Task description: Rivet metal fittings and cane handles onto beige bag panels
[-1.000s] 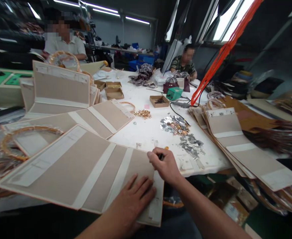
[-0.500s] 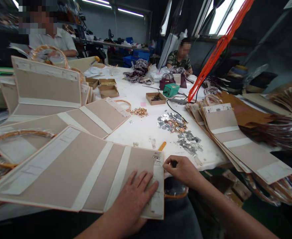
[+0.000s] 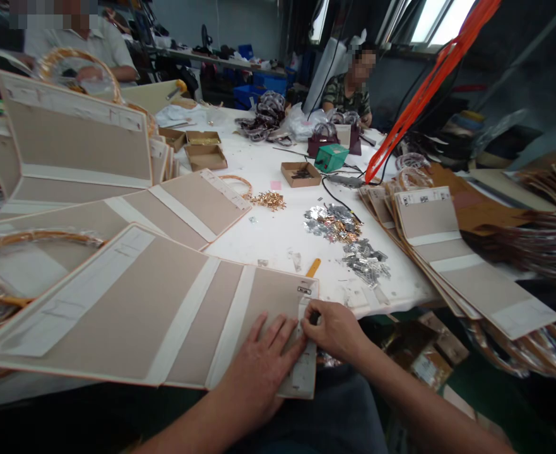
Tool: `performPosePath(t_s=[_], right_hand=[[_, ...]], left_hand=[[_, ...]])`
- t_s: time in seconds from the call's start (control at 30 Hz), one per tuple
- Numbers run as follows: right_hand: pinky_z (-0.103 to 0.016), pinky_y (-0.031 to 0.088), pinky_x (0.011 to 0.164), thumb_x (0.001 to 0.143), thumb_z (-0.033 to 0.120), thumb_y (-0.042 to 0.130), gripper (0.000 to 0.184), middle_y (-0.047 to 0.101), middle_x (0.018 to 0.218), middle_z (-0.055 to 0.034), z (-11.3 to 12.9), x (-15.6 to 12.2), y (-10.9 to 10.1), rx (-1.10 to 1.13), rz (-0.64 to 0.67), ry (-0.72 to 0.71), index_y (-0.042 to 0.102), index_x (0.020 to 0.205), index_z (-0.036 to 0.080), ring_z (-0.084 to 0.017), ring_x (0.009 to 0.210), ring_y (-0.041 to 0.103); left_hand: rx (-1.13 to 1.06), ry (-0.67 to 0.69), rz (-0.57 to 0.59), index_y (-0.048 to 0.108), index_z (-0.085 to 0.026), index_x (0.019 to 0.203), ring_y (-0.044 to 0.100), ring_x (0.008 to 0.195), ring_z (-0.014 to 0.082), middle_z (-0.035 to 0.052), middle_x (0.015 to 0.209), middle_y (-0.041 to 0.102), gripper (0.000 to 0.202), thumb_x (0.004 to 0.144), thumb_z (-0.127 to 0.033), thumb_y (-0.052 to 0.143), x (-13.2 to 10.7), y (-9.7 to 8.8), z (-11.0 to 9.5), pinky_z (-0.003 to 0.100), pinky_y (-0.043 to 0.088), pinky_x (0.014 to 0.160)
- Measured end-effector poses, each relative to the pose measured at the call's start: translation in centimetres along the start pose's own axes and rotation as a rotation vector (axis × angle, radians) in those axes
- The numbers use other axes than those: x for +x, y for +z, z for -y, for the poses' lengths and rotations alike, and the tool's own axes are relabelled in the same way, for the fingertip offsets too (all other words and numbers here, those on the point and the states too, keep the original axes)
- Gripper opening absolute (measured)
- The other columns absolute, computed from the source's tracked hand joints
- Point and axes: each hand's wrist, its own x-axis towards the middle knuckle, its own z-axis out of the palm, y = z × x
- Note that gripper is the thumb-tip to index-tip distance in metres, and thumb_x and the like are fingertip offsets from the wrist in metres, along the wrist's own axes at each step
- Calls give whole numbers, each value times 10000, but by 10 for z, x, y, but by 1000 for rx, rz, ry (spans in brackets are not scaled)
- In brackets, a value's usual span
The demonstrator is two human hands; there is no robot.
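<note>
Panel (image 3: 209,321) pressed flat under left hand (image 3: 261,369)

Faint marks beyond the spread left fingers cannot be read. The right hand (image 3: 335,329), previously beyond the right edge, is now brought onto it, fingertips curled; whether anything is clamped cannot be told. The panel's long axis is laid left to right.
</note>
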Motion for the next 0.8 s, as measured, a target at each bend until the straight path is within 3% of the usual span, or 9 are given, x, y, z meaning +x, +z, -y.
performPosePath(t_s=[0.23, 0.4, 0.53, 0.6, 0.7, 0.8], right_hand=[[-268, 382, 728, 829, 279, 622, 99, 695, 788, 3, 1, 0, 4, 15, -28, -14, 672, 796, 201, -155, 774, 621], [-271, 397, 742, 840, 343, 620, 155, 693, 826, -2, -3, -7, 0, 152, 20, -41, 684, 826, 202, -162, 796, 613], [-288, 400, 793, 787, 338, 634, 166, 679, 847, -10, -2, -16, 3, 133, -36, -48, 666, 880, 204, -183, 843, 596], [-295, 394, 807, 779, 319, 614, 159, 684, 847, -15, 0, -17, 6, 116, -62, -29, 666, 880, 208, -192, 859, 598], [-291, 376, 781, 756, 297, 605, 150, 691, 829, -24, 5, -14, 11, 110, -79, -5, 670, 862, 212, -196, 846, 601], [-287, 351, 739, 725, 286, 619, 147, 688, 806, -27, 8, -11, 13, 80, -103, 6, 664, 844, 213, -192, 806, 588]], left_hand=[[-17, 19, -6, 85, -231, 1678, 127, 1578, 292, 91, 1727, 186, 898, 955, -566, 500, -4, 1, 2, 519, -155, 1280], [-32, 33, -11, 93, -217, 1677, 127, 1587, 301, 102, 1730, 174, 895, 954, -549, 502, -6, 4, 4, 539, -135, 1290], [-55, 28, 16, 174, -220, 1665, 123, 1600, 325, 113, 1735, 142, 849, 945, -510, 517, -4, 1, 4, 586, -46, 1311], [-64, 15, 60, 191, -228, 1661, 135, 1602, 338, 112, 1736, 134, 845, 914, -414, 538, -3, -2, 2, 620, 14, 1313], [-33, 7, 138, 188, -213, 1662, 156, 1600, 360, 126, 1729, 136, 937, 799, -239, 553, 0, -6, 1, 669, 95, 1299], [58, 35, 121, 175, -196, 1662, 211, 1583, 385, 146, 1716, 164, 1003, 735, -184, 559, 0, -2, 7, 706, 201, 1261]])
